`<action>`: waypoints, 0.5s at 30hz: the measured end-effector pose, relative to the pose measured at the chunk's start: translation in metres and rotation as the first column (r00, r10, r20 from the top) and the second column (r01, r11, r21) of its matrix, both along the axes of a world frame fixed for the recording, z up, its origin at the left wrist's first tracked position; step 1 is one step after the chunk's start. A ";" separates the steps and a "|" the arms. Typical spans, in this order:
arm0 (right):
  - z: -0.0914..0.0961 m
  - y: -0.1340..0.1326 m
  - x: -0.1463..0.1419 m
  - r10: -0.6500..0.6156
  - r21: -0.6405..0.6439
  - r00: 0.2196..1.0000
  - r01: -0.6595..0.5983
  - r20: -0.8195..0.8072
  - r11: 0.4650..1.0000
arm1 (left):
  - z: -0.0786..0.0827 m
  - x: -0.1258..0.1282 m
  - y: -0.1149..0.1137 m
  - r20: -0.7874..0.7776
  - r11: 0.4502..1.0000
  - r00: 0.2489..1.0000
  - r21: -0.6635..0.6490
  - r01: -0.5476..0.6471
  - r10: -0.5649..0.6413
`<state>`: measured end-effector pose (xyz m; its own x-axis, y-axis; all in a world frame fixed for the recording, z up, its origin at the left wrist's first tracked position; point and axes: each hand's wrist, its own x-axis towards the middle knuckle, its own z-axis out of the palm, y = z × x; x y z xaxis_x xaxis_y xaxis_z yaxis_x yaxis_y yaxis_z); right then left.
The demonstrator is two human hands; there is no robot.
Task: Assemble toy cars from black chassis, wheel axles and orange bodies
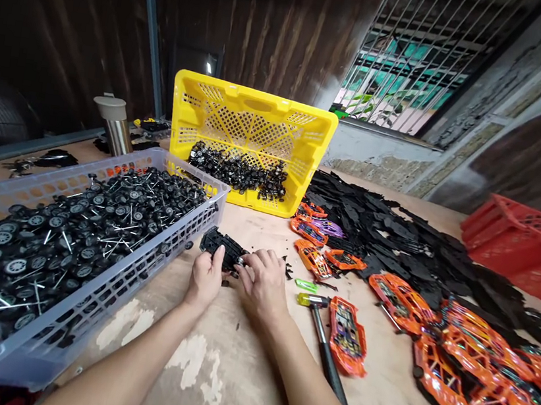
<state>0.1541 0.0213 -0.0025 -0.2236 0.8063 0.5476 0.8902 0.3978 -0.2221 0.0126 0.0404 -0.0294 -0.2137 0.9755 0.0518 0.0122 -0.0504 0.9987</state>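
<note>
1. Black plastic, thin and flat: the chassis plate [221,247] lies low over the plywood table [228,370], at the centre, between your two hands.
2. Your left hand [204,278] pinches its near-left edge, thumb on top. Your right hand [263,281] curls its fingers over the right end. Something small and shiny sits at those fingertips, too small to name.
3. Expect it to weigh almost nothing and to be stiff along its length. It looks brittle at its thin ribs and clips, and a hard twist could snap them.
4. The long side edges are likely the safest hold. The smooth plastic may slip under sweaty fingers, so grip the edges rather than the flat faces.
5. At 9 o'clock the grey basket [165,242] of wheels on axles [73,223] stands just beside your left hand, and its wall limits any sweep that way.
6. At 12 o'clock is the yellow crate [251,120], well apart.
7. At 4 o'clock the hammer [320,332] lies near your right wrist, its handle running toward 5 o'clock.
8. From 1 to 4 o'clock, orange car shells [347,335] and a pile of black plates [418,248] crowd the table.
9. Open room lies toward 6 o'clock, on the bare wood under your forearms.
</note>
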 end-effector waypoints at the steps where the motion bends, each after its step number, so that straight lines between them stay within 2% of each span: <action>1: -0.001 0.000 0.000 0.004 0.007 1.000 -0.004 -0.011 1.000 | 0.000 0.000 0.000 0.006 1.000 1.000 0.004 0.003 -0.003; 8: -0.002 0.000 -0.001 -0.018 -0.017 0.997 0.017 -0.069 1.000 | 0.001 0.000 -0.003 0.057 0.999 0.998 -0.002 0.039 -0.038; 13: 0.003 -0.001 0.002 0.054 -0.096 0.976 -0.076 -0.210 0.992 | 0.003 -0.001 -0.002 0.075 0.997 0.995 0.018 0.072 -0.073; 15: 0.006 0.001 0.006 0.077 -0.127 0.929 -0.131 -0.363 0.983 | 0.004 -0.001 -0.001 0.101 0.996 0.991 0.030 0.079 -0.082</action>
